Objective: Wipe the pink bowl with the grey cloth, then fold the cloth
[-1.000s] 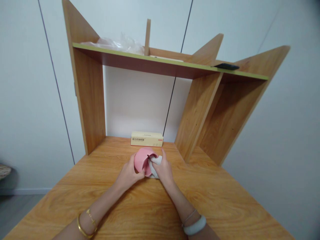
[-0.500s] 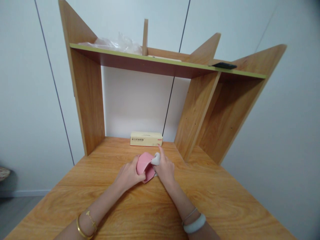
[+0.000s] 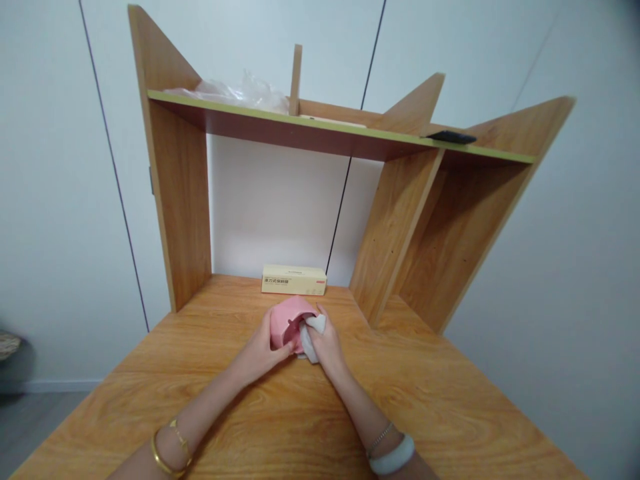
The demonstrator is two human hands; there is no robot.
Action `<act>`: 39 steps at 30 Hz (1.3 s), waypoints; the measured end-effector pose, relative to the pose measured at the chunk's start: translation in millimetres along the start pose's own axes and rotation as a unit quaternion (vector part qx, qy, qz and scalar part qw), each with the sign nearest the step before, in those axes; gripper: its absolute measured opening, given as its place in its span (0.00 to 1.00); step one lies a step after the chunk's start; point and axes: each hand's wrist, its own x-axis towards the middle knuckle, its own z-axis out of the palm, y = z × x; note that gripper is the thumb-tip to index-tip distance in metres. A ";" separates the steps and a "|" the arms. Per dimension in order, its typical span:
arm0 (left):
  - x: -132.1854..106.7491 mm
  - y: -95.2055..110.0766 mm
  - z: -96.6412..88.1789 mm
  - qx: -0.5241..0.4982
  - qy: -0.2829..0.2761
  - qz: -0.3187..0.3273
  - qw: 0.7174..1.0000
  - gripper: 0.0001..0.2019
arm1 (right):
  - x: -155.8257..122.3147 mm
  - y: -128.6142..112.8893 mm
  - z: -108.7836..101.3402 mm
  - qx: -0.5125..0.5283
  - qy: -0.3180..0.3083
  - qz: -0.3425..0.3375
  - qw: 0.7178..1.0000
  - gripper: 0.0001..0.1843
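A pink cup [image 3: 286, 316] is held over the back half of the desk [image 3: 270, 420], about midway between its side edges and just in front of a box [image 3: 293, 281] lying along the back edge. The left hand [image 3: 261, 345] has its fingers clamped on the cup, wrapped round its left side, with the thumb by the near rim. The cup is tilted, its mouth turned toward the right hand [image 3: 327, 344], whose fingers are closed on a pale cloth [image 3: 309, 341]; part of the cloth is tucked into the mouth, and part hangs out toward the desk's near side. How far the fingers reach inside is hidden, and whether the cup's underside touches the desk cannot be told. The step in hand looks like wiping the inside of the cup. The next move, as I judge it, calls for a firm left hold and a small turn of the cup, so that the cloth can meet a fresh part of the wall without its loose end slipping free.
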 end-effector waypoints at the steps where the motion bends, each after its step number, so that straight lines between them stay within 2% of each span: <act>1: 0.2 0.8 -0.5 0.012 0.006 -0.005 1.000 0.33 | -0.3 -1.5 0.8 -0.009 -0.004 0.002 1.000 0.30; 4: 0.3 7.5 -5.0 0.100 0.017 -0.042 0.994 0.30 | -2.1 -12.7 -3.1 -0.137 -0.008 0.014 0.990 0.33; 7: -0.5 15.4 -8.7 0.170 -0.005 -0.070 0.983 0.29 | -4.2 -27.4 -12.5 -0.289 -0.004 -0.014 0.957 0.36; 10: -1.8 19.6 -8.0 0.201 -0.030 -0.069 0.977 0.29 | -5.4 -35.3 -19.0 -0.346 -0.005 -0.082 0.935 0.35; 12: -2.6 20.1 -6.3 0.214 -0.036 -0.072 0.973 0.30 | -4.9 -34.3 -19.2 -0.350 -0.017 -0.089 0.932 0.35; 17: -2.3 21.7 -8.4 0.274 -0.024 -0.066 0.959 0.34 | -3.1 -26.0 -15.9 -0.327 -0.052 -0.001 0.944 0.35; 19: -1.8 24.2 -12.4 0.306 -0.035 -0.059 0.950 0.34 | -4.0 -27.8 -17.5 -0.323 -0.045 -0.026 0.945 0.36; 23: -1.7 27.8 -19.9 0.328 -0.072 -0.028 0.942 0.33 | -7.7 -35.4 -21.8 -0.314 -0.044 -0.143 0.937 0.35; 25: -2.1 26.7 -20.7 0.323 -0.069 -0.028 0.943 0.32 | -8.6 -34.9 -21.5 -0.284 -0.057 -0.156 0.944 0.35; 28: -2.7 20.5 -17.7 0.283 -0.032 -0.033 0.958 0.34 | -7.4 -25.6 -17.3 -0.217 -0.055 -0.101 0.969 0.35; 31: -3.0 12.5 -12.1 0.214 -0.013 -0.027 0.976 0.42 | -3.8 -12.0 -10.3 -0.113 -0.017 -0.024 0.993 0.33; 33: -3.0 8.9 -8.8 0.163 -0.018 -0.014 0.986 0.44 | -1.1 -4.4 -5.2 -0.038 0.004 0.008 0.999 0.31; 35: -2.8 8.3 -7.2 0.127 -0.018 -0.003 0.992 0.43 | 0.6 0.0 -0.9 0.014 -0.003 0.022 1.000 0.30; 37: -2.6 10.6 -7.9 0.136 -0.014 -0.013 0.990 0.39 | 0.9 -0.3 1.3 0.017 -0.019 0.029 0.999 0.30; 39: -2.9 15.0 -10.4 0.188 -0.015 -0.042 0.981 0.36 | -0.3 -5.7 0.2 -0.040 -0.022 0.034 0.998 0.32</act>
